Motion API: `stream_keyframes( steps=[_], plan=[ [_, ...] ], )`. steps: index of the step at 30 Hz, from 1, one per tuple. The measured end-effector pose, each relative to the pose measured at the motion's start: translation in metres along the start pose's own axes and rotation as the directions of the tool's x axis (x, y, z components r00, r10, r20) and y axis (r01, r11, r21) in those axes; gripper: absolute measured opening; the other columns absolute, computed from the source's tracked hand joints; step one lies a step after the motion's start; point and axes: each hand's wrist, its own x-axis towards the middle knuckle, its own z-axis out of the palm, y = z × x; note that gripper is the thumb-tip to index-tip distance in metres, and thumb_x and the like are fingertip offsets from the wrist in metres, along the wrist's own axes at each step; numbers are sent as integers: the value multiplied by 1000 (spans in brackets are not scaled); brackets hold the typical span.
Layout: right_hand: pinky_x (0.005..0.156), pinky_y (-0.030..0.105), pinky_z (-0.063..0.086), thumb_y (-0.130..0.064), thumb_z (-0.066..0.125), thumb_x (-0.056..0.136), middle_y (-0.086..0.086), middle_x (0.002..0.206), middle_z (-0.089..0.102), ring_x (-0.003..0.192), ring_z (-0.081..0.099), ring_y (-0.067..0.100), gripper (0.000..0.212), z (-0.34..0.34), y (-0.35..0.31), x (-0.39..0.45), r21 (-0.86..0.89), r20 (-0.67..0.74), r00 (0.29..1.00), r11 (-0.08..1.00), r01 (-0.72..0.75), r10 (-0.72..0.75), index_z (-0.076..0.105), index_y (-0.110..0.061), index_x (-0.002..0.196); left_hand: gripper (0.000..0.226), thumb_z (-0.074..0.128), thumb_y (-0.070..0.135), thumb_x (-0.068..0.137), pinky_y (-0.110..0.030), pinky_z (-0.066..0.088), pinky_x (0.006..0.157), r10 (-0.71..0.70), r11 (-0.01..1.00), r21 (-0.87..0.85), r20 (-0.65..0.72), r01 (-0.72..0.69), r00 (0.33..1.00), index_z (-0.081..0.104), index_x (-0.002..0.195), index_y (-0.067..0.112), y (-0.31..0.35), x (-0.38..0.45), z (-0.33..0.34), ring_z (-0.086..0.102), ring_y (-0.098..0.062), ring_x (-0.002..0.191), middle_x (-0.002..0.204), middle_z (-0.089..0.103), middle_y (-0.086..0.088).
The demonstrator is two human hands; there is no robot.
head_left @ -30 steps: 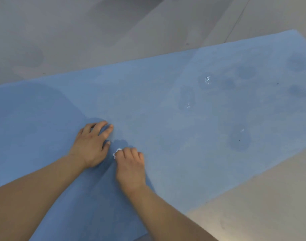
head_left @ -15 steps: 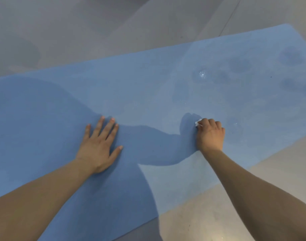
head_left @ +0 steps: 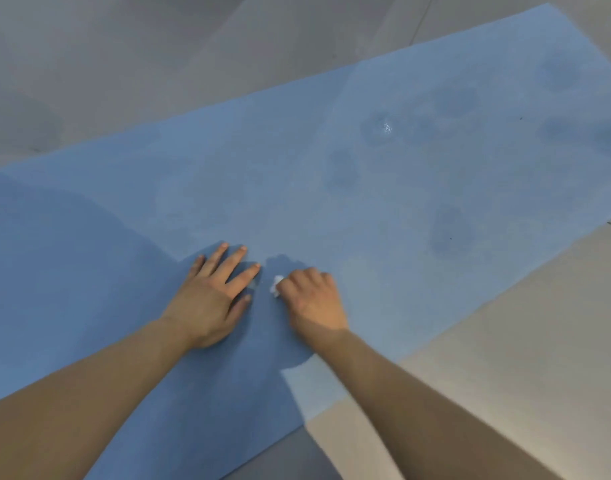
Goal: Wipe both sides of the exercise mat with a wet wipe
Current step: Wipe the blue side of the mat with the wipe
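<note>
Since half a second ago, the right hand [head_left: 312, 299] has travelled back leftward across the exercise mat [head_left: 297, 174] and is now sitting just beside the left hand [head_left: 212, 292], where earlier the two were well apart.

Exercise mat: blue, lying flat on the floor [head_left: 124, 64], running diagonally from the lower left to the upper right of the view. Several darker damp patches [head_left: 449, 233] are showing on its right half, one of them glinting. A shadow is covering the mat's left portion and the area around both hands.

Wet wipe [head_left: 275, 285]: white, bunched small, only a scrap of it showing at the left edge of the right hand's knuckles. It is lying against the mat surface.

Right hand: fingers curled into a fist around the wipe, clamping it and pressing it down on the mat, knuckles facing forward.

Left hand: lying palm down on the mat with fingers straight and spread, gripping nothing, its index fingertip just beside the wipe. Whether the two are touching cannot be told.

Both forearms are bare and are reaching in from the bottom edge.

Floor: grey and smooth, with a thin joint line showing beyond the mat's far edge and another at the right.
</note>
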Motion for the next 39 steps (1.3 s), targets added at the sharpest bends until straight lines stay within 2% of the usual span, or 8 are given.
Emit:
stream_keyframes(
  steps=[5, 10, 14, 19, 25, 32, 35, 39],
  plan=[
    [67, 36, 32, -21, 60, 81, 3, 85, 61, 81, 55, 32, 14, -46, 133, -23, -153, -83, 925, 912, -380, 371, 67, -24, 93, 54, 32, 54, 96, -66, 25, 112, -73, 997, 26, -51, 74, 996, 49, 145, 39, 17, 7, 1, 33, -47, 140, 150, 43, -17],
    [68, 36, 34, -15, 56, 85, 6, 85, 63, 81, 56, 36, 13, -55, 150, -30, -127, -109, 828, 818, -561, 550, 67, -19, 89, 50, 39, 38, 93, -61, 32, 113, 61, 998, -19, -138, -65, 989, 62, 129, 13, 26, 18, 2, 38, -38, 142, 148, 48, -14],
    [64, 36, 39, -17, 55, 81, 4, 82, 63, 76, 58, 32, 16, -33, 80, -35, -43, -134, 863, 867, -496, 487, 67, -20, 91, 57, 30, 36, 93, -52, 31, 118, 73, 991, -101, -94, -83, 993, 55, 134, 7, 29, 28, 7, 29, -31, 149, 157, 41, -9],
    [66, 36, 32, -15, 62, 84, 0, 84, 55, 78, 51, 25, 10, -1, -43, -60, 85, 19, 967, 963, -256, 255, 63, -19, 93, 54, 31, 41, 98, -54, 42, 106, 69, 997, 31, -74, -67, 995, 49, 147, 28, 35, 34, 0, 39, -36, 138, 148, 44, -11],
    [67, 35, 31, -22, 52, 90, -1, 85, 56, 81, 48, 24, 18, -20, 19, -61, 2, -25, 999, 999, -44, 44, 65, -22, 102, 53, 33, 46, 98, -56, 32, 110, 136, 988, 87, -68, -130, 988, 47, 147, 33, 23, 41, 2, 39, -38, 136, 147, 43, -12],
    [71, 35, 30, -19, 61, 90, 3, 89, 62, 86, 55, 34, 12, -69, 173, -70, -130, -125, 806, 796, -591, 578, 69, -27, 94, 54, 25, 50, 102, -61, 13, 120, 83, 996, 37, -98, -80, 992, 30, 155, 43, 22, 34, 18, 10, -30, 155, 168, 16, 1],
    [69, 35, 32, -14, 63, 86, 4, 86, 65, 84, 56, 34, 13, -61, 146, -65, -78, -163, 765, 765, -639, 622, 70, -23, 91, 55, 27, 50, 100, -60, 14, 120, 62, 997, 47, -102, -57, 993, 31, 154, 44, 23, 36, 16, 13, -30, 154, 167, 20, 1],
    [66, 35, 33, -15, 66, 80, 0, 85, 64, 79, 55, 29, 17, -40, 64, -73, -8, -132, 860, 867, -499, 494, 69, -22, 95, 55, 27, 50, 100, -61, 17, 119, 65, 997, 55, -87, -61, 994, 32, 154, 43, 23, 36, 13, 14, -31, 154, 166, 22, -1]
  ],
)
